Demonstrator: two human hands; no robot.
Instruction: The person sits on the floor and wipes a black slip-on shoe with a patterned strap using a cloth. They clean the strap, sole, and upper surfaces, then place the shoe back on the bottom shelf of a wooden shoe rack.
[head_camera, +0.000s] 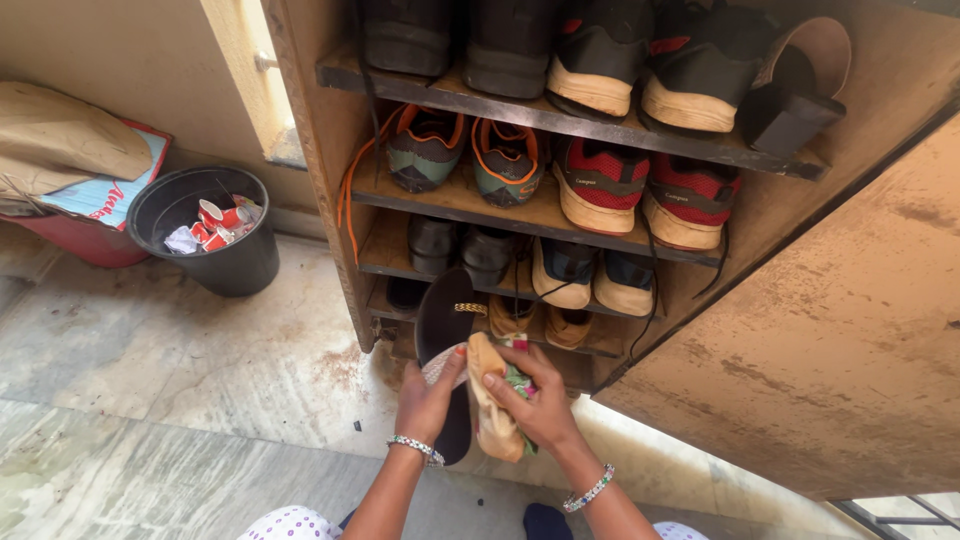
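Observation:
My left hand (425, 400) grips a dark flat sandal (443, 315) by its lower part, sole side facing me, toe pointing up toward the shelves. My right hand (535, 400) holds a tan cloth with green and pink patches (495, 400) pressed against the sandal's right edge. Both wrists wear beaded bracelets. The sandal hangs in front of the lowest shelves of a wooden shoe rack (330, 150).
The rack holds pairs of sneakers, red ones (645, 190) and orange-laced ones (465, 150), plus black shoes. Its door (830, 340) stands open at right. A black bin (210, 230) with paper cups sits on the tiled floor at left, beside a red tub (85, 240).

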